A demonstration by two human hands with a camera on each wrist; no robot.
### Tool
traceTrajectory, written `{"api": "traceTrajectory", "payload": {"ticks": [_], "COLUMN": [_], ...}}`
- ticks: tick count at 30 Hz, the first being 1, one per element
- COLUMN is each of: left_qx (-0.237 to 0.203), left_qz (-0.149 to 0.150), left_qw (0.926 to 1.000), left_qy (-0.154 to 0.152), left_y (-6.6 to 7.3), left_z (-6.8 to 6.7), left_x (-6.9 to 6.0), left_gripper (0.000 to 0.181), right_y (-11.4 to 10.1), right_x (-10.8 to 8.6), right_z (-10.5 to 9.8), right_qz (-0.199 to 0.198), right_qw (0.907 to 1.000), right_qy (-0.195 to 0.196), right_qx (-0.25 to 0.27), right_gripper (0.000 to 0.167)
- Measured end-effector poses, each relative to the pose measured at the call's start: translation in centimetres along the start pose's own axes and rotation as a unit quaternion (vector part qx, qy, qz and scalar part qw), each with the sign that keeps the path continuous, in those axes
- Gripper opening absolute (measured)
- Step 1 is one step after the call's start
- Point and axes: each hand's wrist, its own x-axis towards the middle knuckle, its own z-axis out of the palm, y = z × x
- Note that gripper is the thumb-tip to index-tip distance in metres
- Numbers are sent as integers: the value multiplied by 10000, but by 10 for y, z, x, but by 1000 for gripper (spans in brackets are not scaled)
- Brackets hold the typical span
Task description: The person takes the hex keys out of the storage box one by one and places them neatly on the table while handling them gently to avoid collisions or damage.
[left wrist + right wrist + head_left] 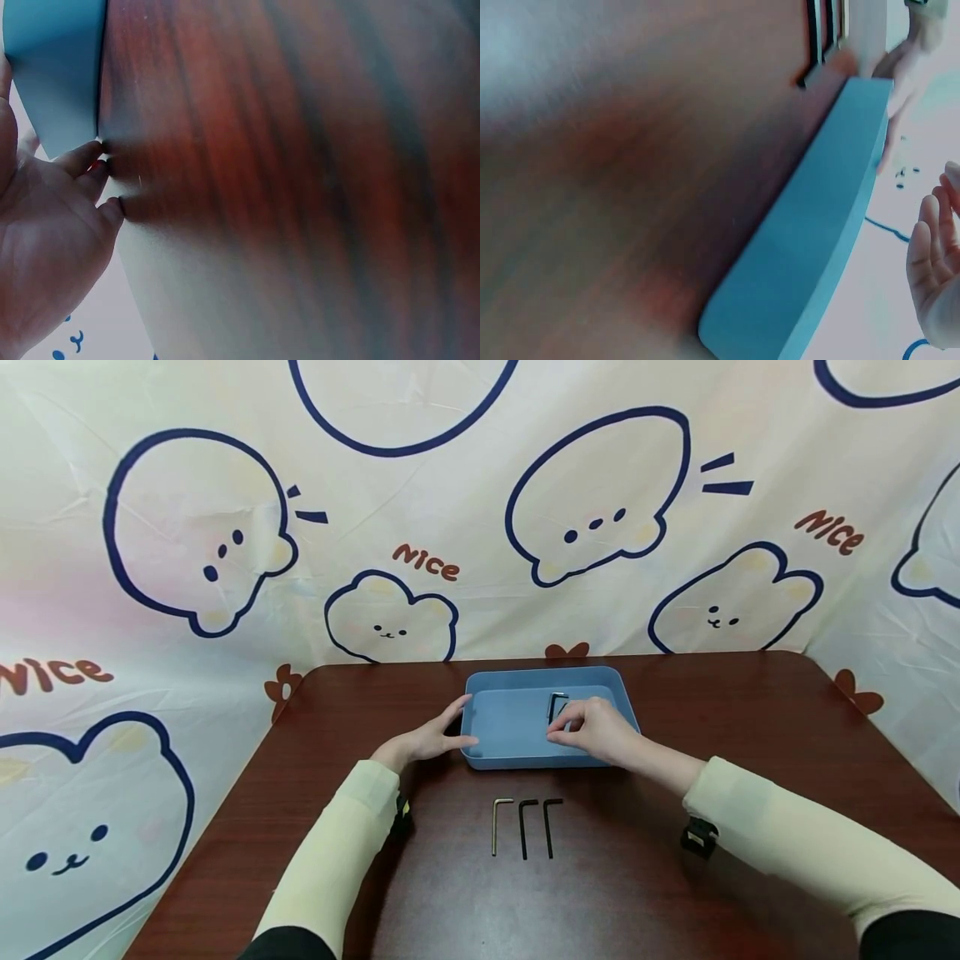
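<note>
A blue tray stands near the table's far edge. My left hand rests against its left side, thumb near the front corner and fingers along the rim; in the left wrist view this hand has its fingertips by the tray's lower edge. My right hand is over the right part of the tray, thumb and forefinger close together. Just beyond these fingers shows a black hex key, with another dark piece beside it partly hidden. Whether the right fingers pinch a key is hidden.
On the brown table, in front of the tray, lie a brass-coloured hex key, a black hex key and another black hex key, side by side. A cloth with cartoon drawings hangs behind the table.
</note>
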Motion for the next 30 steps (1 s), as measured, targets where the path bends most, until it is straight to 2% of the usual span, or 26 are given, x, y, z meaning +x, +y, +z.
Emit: {"api": "traceTrajectory", "payload": {"ticks": [5, 12, 18, 23, 30], "left_qx": [23, -4, -20, -86, -63], "left_qz": [-39, -29, 27, 81, 50], "left_qw": [10000, 10000, 10000, 9999, 10000], "left_qy": [22, 33, -2, -39, -29], "left_y": [-2, -3, -1, -1, -1], "left_z": [1, 1, 1, 0, 0], "left_x": [1, 1, -1, -1, -1], "left_gripper": [85, 85, 85, 85, 85], "right_y": [9, 21, 31, 37, 49], "right_x": [12, 26, 35, 40, 48], "right_z": [-8, -22, -31, -35, -34], "right_qz": [-28, 504, 849, 918, 985], "right_qw": [9995, 9975, 9952, 9941, 9939], "right_qy": [175, 330, 284, 180, -26], "right_qx": [-255, -360, -389, -542, -496], "right_gripper": [6, 11, 12, 13, 18]}}
